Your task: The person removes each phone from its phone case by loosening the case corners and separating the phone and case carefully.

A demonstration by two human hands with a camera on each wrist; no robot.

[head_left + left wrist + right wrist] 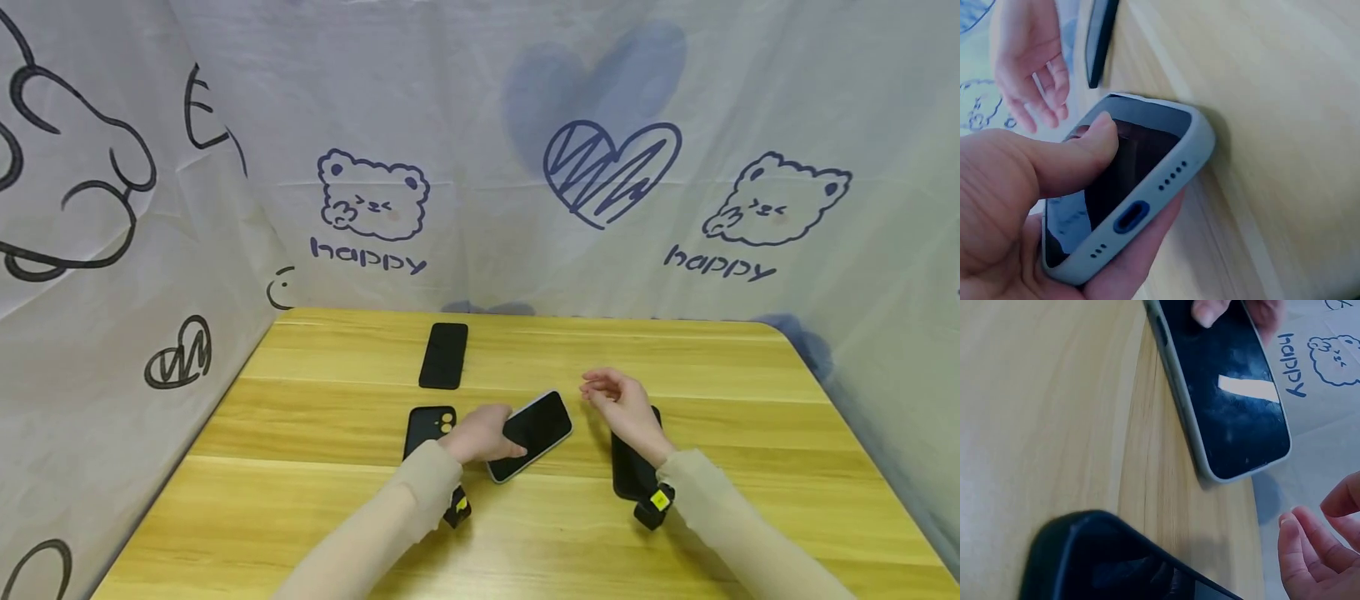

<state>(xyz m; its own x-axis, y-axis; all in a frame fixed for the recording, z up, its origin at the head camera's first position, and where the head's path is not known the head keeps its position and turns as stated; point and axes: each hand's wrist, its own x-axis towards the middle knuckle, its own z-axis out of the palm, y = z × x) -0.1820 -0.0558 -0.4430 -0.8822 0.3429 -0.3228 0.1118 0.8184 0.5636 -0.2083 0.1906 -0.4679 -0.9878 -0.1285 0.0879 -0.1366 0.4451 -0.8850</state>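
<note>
My left hand (pixel 483 433) grips a smartphone in a pale grey case (pixel 542 429), screen up. In the left wrist view its thumb (pixel 1100 140) presses on the screen while fingers pass beneath the case, whose charging-port end faces that camera. Nothing is in my right hand (pixel 621 408), held with loosely bent fingers to the right of that phone. Partly hidden under the right forearm lies a phone-shaped black item with a raised dark rim (pixel 1063 550). Close to the left wrist, a black phone case with camera holes (pixel 427 423) lies on the table, partly covered by the arm.
Farther back on the wooden table (pixel 337 417) lies a flat black phone-like slab (pixel 444 356). A printed white cloth (pixel 480 208) hangs behind the table's back edge, and more cloth hangs along both sides.
</note>
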